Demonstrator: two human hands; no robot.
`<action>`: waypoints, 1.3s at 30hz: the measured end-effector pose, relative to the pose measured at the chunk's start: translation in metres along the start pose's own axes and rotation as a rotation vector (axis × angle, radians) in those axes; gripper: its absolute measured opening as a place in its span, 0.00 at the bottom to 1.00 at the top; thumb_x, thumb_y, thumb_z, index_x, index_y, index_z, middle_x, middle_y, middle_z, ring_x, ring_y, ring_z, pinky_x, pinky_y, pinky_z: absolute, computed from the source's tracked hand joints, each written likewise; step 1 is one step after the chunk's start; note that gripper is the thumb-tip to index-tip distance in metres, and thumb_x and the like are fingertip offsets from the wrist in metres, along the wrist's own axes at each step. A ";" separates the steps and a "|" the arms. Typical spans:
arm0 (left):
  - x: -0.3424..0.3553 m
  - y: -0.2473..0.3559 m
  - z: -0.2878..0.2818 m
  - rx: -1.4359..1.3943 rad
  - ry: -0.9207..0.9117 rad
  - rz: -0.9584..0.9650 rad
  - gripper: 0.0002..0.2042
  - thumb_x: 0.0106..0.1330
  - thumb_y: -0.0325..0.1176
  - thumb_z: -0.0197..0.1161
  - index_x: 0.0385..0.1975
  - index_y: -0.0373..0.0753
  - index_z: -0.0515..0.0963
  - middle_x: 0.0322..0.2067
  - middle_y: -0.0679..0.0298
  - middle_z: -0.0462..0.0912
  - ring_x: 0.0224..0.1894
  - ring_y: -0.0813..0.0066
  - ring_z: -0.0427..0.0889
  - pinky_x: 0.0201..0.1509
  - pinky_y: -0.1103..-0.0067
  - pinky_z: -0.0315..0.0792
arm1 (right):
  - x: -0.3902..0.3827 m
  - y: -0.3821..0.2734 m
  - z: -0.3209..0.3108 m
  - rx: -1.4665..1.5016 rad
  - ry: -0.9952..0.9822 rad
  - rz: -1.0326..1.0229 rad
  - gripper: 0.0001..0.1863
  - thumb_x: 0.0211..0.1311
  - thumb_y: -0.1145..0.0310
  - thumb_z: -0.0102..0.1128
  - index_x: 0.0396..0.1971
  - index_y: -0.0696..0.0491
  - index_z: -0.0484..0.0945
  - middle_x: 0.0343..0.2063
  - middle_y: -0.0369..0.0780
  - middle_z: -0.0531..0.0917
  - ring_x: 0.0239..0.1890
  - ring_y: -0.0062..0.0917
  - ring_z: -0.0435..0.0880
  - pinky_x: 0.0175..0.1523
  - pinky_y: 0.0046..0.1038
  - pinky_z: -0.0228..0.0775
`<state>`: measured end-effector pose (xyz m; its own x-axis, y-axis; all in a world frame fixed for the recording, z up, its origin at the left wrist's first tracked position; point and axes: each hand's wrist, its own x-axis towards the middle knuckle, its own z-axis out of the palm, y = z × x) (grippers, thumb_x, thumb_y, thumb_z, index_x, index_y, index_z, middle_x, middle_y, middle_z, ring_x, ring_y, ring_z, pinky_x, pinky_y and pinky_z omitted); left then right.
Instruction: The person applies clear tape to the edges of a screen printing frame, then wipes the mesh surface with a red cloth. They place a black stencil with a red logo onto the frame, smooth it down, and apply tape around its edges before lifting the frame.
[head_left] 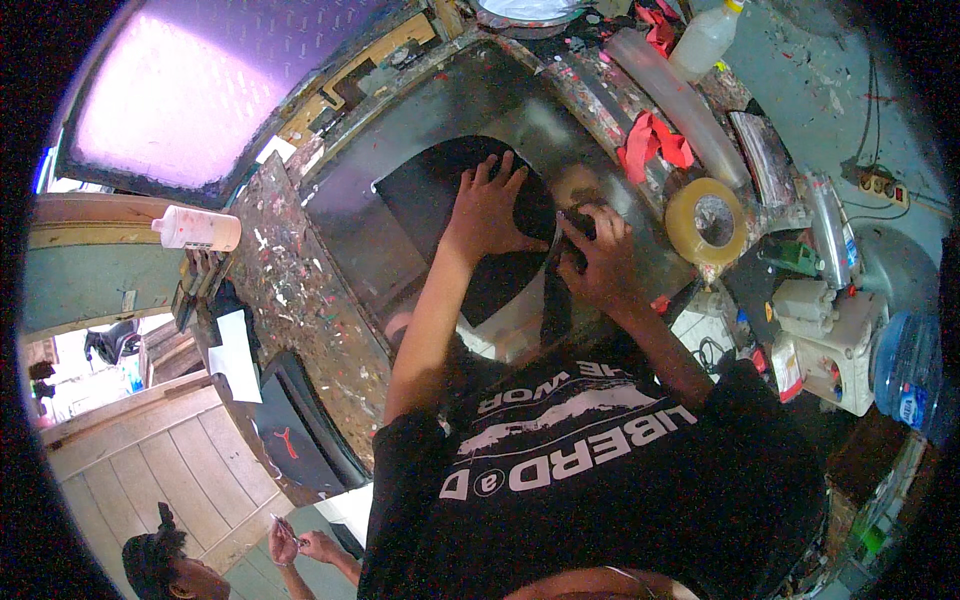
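Note:
A black flat piece with a rounded far edge and a straight left edge lies on the dark, shiny tabletop panel. My left hand presses on it with the fingers spread and the thumb stretched to the right. Beside the piece's right edge, my right hand is closed, its fingers curled and the thumb pointing inward. Something small and dark seems to be between those fingers, but I cannot make out what it is. A dark strip runs from under the right hand toward my body.
Red cloth scraps, a roll of clear tape and a spray bottle lie to the right. A pink-white squeeze bottle and a framed screen are at the left. Another person's hands show at the lower left.

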<state>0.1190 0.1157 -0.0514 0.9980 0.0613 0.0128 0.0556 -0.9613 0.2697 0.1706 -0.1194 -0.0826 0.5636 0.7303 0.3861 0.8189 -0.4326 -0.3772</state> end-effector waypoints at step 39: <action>0.001 -0.005 0.008 0.025 0.034 0.022 0.61 0.32 0.72 0.77 0.69 0.40 0.68 0.74 0.48 0.62 0.75 0.43 0.59 0.75 0.48 0.55 | -0.005 0.011 0.008 0.052 0.045 -0.007 0.26 0.49 0.58 0.65 0.52 0.44 0.86 0.58 0.46 0.75 0.63 0.49 0.70 0.66 0.50 0.59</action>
<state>0.1197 0.1181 -0.0606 0.9975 0.0484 0.0515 0.0344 -0.9690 0.2447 0.1755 -0.1238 -0.0951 0.5632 0.7081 0.4259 0.8167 -0.3987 -0.4171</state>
